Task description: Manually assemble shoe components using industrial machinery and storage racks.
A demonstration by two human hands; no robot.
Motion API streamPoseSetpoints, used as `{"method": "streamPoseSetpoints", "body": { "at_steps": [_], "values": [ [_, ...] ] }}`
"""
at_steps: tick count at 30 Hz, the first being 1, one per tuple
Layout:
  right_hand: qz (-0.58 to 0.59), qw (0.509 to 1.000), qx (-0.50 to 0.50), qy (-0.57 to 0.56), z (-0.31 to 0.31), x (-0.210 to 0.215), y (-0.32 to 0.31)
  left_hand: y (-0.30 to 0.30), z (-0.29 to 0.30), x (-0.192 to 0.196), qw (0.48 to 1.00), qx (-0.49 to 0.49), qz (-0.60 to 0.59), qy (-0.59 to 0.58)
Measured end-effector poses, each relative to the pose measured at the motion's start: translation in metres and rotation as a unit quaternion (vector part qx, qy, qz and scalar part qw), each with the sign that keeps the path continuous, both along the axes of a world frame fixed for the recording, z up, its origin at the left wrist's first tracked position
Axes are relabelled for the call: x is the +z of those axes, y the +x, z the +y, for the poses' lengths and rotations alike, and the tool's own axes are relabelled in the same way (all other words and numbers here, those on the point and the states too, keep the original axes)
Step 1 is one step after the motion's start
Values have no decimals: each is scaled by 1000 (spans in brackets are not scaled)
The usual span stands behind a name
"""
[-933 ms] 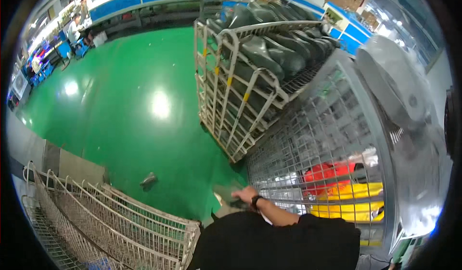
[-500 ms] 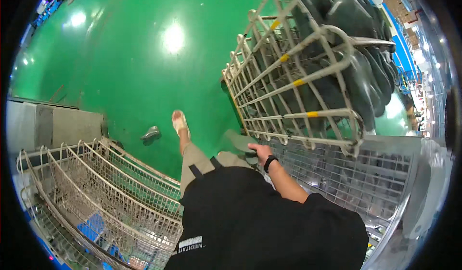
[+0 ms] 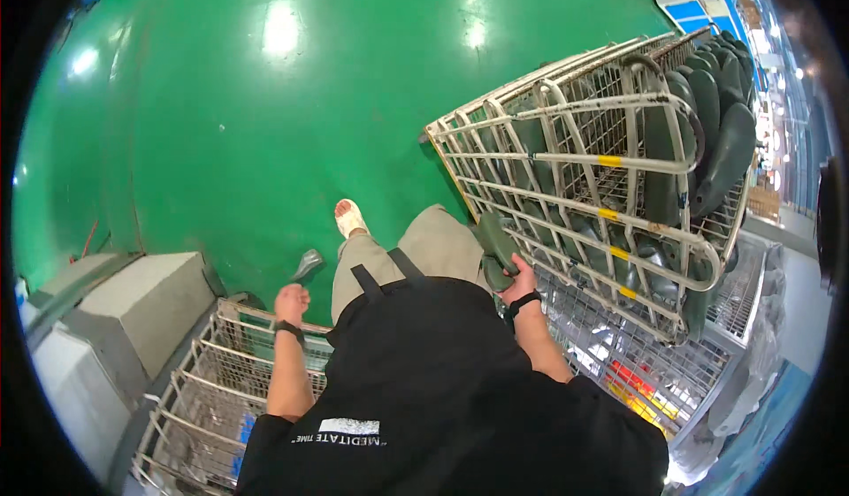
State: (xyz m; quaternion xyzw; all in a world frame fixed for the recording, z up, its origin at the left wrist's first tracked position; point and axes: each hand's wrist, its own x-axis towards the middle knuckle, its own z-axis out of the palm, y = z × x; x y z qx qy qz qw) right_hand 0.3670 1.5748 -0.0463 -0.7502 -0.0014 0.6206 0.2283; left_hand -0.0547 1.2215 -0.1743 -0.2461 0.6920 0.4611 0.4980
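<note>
My right hand [image 3: 520, 282] is closed around a dark green shoe last [image 3: 497, 247], held low beside my right thigh. Its rounded end points away from me, and part of it is covered by the fingers. On the left, my left hand [image 3: 292, 304] is curled into a loose fist with nothing showing in it, above the end of a wire cart [image 3: 252, 346]. Just beyond that hand a grey shoe last [image 3: 308, 263] lies on the green floor, not touched. To the right stands a wire cage cart [image 3: 566, 156] loaded with dark green shoe lasts [image 3: 707, 133].
Grey box-like blocks [image 3: 146, 297] stand at the left by the wire cart. Below the loaded cart there is a metal grid rack [image 3: 619, 354] with red and yellow things under it. Green floor [image 3: 265, 125] stretches ahead, with my sandalled foot [image 3: 349, 217] on it.
My left hand has come into view at the left. The right hand with the shoe last has moved slightly right. My body has stepped and turned, so both carts have shifted in view.
</note>
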Motion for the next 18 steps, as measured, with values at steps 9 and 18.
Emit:
{"method": "streamPoseSetpoints", "body": {
  "at_steps": [9,18],
  "values": [
    [29,991,-106,-81,50,-66,-79,-167,161,-28,989,-122,31,-72],
    [-97,989,-65,-86,121,-58,-186,-262,415,-49,766,-573,259,-134]
  ]
}}
